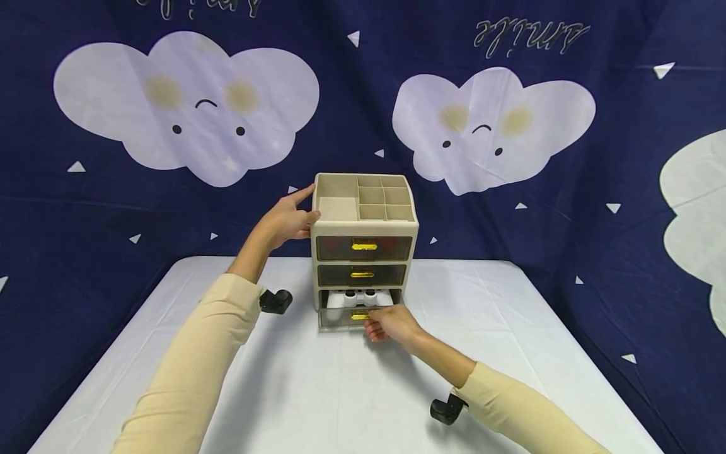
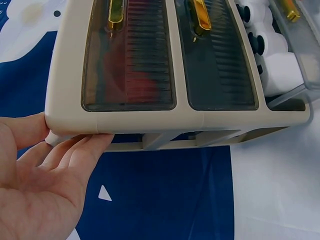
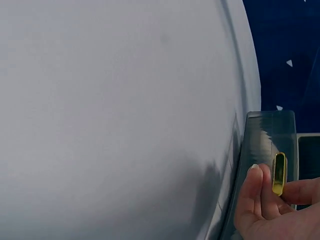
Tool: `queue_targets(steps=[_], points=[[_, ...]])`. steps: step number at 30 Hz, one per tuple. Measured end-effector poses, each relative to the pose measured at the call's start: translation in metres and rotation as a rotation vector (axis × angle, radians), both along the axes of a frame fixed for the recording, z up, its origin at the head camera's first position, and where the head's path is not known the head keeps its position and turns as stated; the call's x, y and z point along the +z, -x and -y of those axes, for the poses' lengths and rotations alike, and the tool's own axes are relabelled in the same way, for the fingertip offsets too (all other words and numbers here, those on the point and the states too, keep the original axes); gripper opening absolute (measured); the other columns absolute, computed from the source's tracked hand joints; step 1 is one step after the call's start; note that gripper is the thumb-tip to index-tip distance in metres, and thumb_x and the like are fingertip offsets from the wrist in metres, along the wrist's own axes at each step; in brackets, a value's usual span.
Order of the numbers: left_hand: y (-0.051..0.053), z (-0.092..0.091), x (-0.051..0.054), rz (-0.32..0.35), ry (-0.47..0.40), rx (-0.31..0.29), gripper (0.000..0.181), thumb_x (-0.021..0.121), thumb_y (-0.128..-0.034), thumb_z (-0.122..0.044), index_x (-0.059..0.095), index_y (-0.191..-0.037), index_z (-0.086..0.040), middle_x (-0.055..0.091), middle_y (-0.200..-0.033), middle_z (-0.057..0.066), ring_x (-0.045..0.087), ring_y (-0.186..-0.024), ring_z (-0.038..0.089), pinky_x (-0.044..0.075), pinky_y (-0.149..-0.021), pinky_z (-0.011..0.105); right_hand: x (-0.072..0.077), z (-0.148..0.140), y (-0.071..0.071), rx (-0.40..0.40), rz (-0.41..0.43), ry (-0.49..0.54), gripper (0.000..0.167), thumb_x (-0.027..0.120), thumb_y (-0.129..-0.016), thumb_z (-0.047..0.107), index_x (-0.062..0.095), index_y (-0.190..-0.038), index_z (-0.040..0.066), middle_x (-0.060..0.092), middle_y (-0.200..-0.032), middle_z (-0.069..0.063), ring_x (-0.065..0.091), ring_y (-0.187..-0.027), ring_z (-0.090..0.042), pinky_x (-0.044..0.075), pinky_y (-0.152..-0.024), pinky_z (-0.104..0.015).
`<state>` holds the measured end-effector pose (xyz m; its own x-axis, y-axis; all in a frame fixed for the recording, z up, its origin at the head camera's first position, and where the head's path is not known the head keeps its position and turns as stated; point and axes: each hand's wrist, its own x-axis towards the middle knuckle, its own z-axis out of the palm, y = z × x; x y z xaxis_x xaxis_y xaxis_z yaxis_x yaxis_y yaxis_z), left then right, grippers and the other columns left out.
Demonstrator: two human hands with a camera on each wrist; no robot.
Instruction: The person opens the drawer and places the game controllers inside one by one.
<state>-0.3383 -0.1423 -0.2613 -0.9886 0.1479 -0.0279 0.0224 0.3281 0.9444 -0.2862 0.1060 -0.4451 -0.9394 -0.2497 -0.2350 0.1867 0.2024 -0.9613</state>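
A beige desktop organizer point(image 1: 365, 226) with three smoky see-through drawers stands at the back of the table. My left hand point(image 1: 286, 219) holds its upper left side, with the thumb at the front corner and fingers along the side wall, as the left wrist view shows. The bottom drawer point(image 1: 334, 318) is pulled part way out. In it lies a white game controller point(image 1: 338, 299) with two dark-topped thumbsticks. My right hand point(image 1: 394, 323) pinches the gold handle point(image 3: 279, 172) of that drawer between thumb and fingers. The upper two drawers are closed.
Divided compartments point(image 1: 371, 195) form the organizer's top. Under it is a white-covered table point(image 1: 317, 391). Directly behind hangs a dark blue curtain point(image 1: 351, 113) with clouds. Each wrist carries a black camera mount point(image 1: 446, 411). Something reddish point(image 2: 135, 85) shows dimly inside the top drawer.
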Motion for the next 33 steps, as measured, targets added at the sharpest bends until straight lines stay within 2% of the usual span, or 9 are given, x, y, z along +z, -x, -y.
queue_targets(steps=[8, 13, 23, 33], points=[[0.0, 0.0, 0.0, -0.001, 0.005, 0.001, 0.074, 0.051, -0.1067, -0.01, 0.011, -0.164, -0.034, 0.033, -0.161, 0.022, 0.056, -0.132, 0.039, 0.049, -0.109, 0.047, 0.001, -0.002, 0.008, 0.031, -0.008, -0.015, 0.031, 0.055, -0.102, 0.009, 0.068, -0.106, -0.02, 0.072, -0.075, -0.007, 0.066, -0.063, -0.011, 0.06, -0.062, -0.025], [0.0, 0.0, 0.0, -0.002, 0.011, 0.002, 0.074, 0.051, -0.1068, -0.011, 0.01, -0.164, -0.034, 0.034, -0.16, 0.023, 0.056, -0.133, 0.039, 0.049, -0.11, 0.047, 0.002, -0.003, 0.012, 0.046, -0.013, -0.025, 0.031, 0.056, -0.102, 0.009, 0.068, -0.107, -0.019, 0.074, -0.081, -0.013, 0.067, -0.065, -0.011, 0.061, -0.065, -0.027], [0.0, -0.001, -0.001, 0.0, 0.021, 0.001, 0.074, 0.051, -0.1071, -0.012, 0.01, -0.164, -0.036, 0.033, -0.161, 0.021, 0.055, -0.134, 0.038, 0.049, -0.11, 0.047, 0.001, -0.002, 0.024, 0.024, -0.013, -0.037, 0.029, 0.058, -0.101, 0.01, 0.07, -0.104, -0.017, 0.073, -0.078, -0.01, 0.067, -0.065, -0.013, 0.063, -0.069, -0.032], [0.0, 0.0, 0.0, 0.005, 0.025, -0.005, 0.074, 0.051, -0.1071, -0.012, 0.01, -0.164, -0.035, 0.036, -0.159, 0.022, 0.056, -0.133, 0.038, 0.05, -0.109, 0.047, 0.001, -0.001, 0.032, 0.014, -0.025, -0.034, 0.032, 0.06, -0.101, 0.013, 0.07, -0.106, -0.017, 0.073, -0.077, -0.007, 0.068, -0.066, -0.012, 0.063, -0.069, -0.032]])
